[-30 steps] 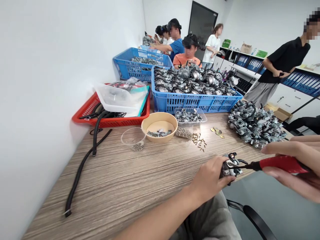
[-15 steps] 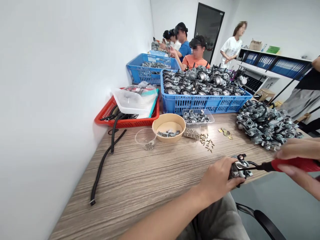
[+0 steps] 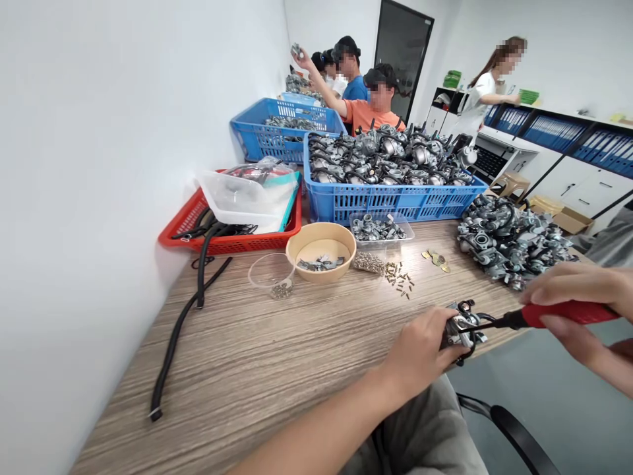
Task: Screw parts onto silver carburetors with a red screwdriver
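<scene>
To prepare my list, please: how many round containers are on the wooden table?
2: the beige bowl, beside the red basket, and the clear tub left of the bowl. Others may be hidden.

The right edge cuts off the right hand (image 3: 608, 289).

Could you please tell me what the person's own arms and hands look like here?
The left forearm is bare, with no sleeve, watch or bracelet in view. The left hand and right hand are both ungloved, and no ring shows on either. The right forearm lies outside the picture, so I cannot tell about a sleeve there.
</scene>
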The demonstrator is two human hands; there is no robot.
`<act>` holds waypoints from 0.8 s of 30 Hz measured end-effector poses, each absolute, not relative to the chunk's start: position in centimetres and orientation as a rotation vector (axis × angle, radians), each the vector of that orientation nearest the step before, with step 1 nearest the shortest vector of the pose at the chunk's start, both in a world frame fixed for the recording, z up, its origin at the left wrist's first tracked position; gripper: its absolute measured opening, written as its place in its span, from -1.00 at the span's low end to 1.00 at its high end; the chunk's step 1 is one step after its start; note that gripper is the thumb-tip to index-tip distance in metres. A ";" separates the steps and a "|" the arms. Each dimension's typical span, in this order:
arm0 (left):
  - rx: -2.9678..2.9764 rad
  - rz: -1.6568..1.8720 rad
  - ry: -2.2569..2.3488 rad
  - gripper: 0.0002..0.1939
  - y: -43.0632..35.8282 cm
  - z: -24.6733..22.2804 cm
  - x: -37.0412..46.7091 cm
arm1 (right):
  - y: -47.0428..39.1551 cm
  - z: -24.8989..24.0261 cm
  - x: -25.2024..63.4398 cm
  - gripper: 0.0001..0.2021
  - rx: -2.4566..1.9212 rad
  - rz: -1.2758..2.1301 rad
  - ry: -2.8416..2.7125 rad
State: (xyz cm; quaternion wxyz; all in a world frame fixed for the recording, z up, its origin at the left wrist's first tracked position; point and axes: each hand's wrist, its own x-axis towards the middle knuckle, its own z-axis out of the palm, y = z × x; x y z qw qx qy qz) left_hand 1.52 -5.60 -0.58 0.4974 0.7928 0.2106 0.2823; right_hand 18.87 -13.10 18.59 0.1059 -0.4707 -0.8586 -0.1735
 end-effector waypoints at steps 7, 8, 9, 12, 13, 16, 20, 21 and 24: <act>1.935 0.712 0.489 -0.49 -5.6 -0.8 1.6 | -13.3 18.9 18.6 -0.87 -1.339 -0.441 -2.565; 1.936 0.719 0.478 -0.47 -5.6 -0.9 1.6 | -13.3 18.9 18.6 -0.89 -1.340 -0.476 -2.552; 1.937 0.721 0.473 -0.47 -5.6 -0.9 1.6 | -13.3 18.9 18.5 -0.93 -1.340 -0.537 -2.545; 1.940 0.713 0.482 -0.53 -5.5 -0.9 1.5 | -13.3 18.9 18.4 -0.90 -1.362 -0.581 -2.565; 1.941 0.714 0.482 -0.53 -5.5 -0.9 1.5 | -13.3 18.9 18.4 -0.87 -1.377 -0.525 -2.570; 1.943 0.724 0.472 -0.52 -5.6 -0.9 1.6 | -13.3 18.7 18.5 -0.89 -1.388 -0.517 -2.534; 1.939 0.734 0.463 -0.50 -5.6 -0.8 1.6 | -13.3 18.7 18.5 -0.82 -1.352 -0.546 -2.570; 1.941 0.734 0.462 -0.50 -5.6 -0.8 1.6 | -13.2 18.7 18.5 -0.83 -1.350 -0.483 -2.586; 1.942 0.730 0.465 -0.50 -5.6 -0.8 1.6 | -13.2 18.8 18.4 -0.92 -1.325 -0.502 -2.581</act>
